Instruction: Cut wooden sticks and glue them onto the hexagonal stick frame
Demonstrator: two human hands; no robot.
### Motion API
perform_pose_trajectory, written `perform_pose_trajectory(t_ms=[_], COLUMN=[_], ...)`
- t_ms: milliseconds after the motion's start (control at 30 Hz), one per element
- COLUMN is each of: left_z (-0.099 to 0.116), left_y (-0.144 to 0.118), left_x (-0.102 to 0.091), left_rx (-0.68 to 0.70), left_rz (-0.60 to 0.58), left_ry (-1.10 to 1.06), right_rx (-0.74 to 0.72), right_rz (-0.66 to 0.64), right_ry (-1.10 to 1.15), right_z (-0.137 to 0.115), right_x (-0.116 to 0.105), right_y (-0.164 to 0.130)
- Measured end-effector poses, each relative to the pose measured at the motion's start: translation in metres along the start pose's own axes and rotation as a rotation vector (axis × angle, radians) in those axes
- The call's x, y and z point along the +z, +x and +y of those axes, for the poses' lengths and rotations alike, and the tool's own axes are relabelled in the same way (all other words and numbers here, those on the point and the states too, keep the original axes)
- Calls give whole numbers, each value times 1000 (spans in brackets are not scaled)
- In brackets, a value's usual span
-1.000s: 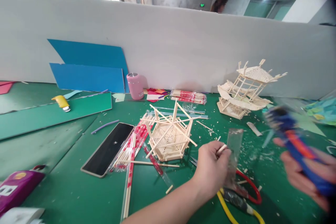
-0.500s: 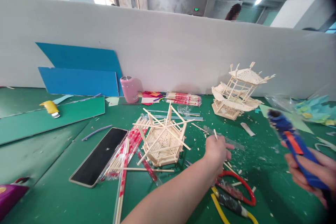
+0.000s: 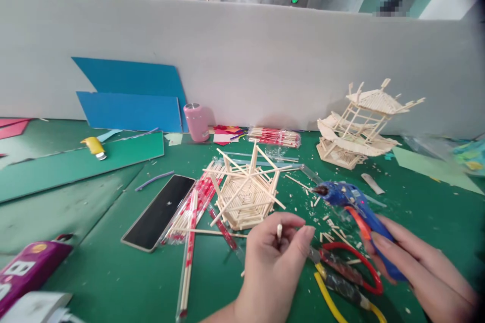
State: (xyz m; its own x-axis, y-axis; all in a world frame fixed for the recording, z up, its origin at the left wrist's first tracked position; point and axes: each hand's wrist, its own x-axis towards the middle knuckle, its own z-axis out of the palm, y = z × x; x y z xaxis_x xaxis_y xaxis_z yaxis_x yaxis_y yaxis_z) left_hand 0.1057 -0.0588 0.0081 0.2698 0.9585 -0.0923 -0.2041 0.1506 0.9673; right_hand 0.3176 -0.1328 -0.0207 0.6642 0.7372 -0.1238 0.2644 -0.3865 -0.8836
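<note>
The left hand [image 3: 275, 265] pinches a stick [image 3: 279, 232] between fingers [image 3: 304, 238], tip exposed seemingly for access, while the right hand [image 3: 420, 267] grips a glue gun [image 3: 346, 197].

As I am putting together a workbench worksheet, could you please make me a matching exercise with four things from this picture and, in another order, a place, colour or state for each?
Column one
1. Hot glue gun
2. Wooden stick, seen end-on
3. Pliers
4. Smartphone

Column two
A. One red handle, one yellow
B. Lying flat on the green table, screen dark
C. Blue, in the right hand
D. Between the fingers of the left hand

Pairs: 1-C, 2-D, 3-A, 4-B
</note>
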Motion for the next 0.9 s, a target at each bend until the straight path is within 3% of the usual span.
perform_pose_trajectory(t_ms=[100,167,567,900], left_z=[-1,0,11,11], left_y=[4,4,6,11], left_x=[8,11,-4,-5], left_rx=[-32,-18,187,168], left_rz=[46,68,202,158], left_ry=[-100,-127,-26,-34], right_rx=[166,200,202,176], right_rz=[-192,-252,-310,-366], right_ry=[45,102,128,171], right_z=[4,7,13,3], right_x=[2,2,9,15], right_y=[-2,-2,-1,-9])
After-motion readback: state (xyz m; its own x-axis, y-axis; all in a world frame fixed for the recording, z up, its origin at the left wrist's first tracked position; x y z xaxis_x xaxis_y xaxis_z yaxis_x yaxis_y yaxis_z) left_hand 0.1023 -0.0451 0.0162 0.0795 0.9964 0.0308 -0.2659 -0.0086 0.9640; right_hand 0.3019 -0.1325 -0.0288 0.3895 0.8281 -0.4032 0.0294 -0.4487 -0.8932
